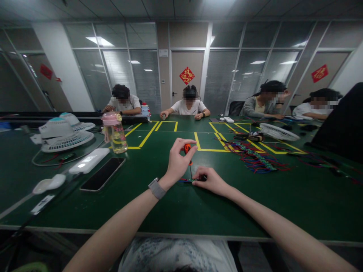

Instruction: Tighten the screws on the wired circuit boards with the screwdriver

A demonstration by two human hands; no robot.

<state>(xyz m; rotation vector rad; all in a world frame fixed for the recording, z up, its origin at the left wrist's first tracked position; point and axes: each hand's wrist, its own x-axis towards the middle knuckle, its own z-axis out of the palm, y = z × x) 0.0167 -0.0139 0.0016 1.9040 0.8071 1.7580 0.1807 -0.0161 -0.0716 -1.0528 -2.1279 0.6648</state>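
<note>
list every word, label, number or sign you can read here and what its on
"福": red diamond sign on the right-hand door.
Too blurred to read for sure: gold characters on the red diamond sign on the middle door.
Unreadable: left red diamond sign; white wall plate; marks on the pink-lidded bottle.
No brand or number is legible.
</note>
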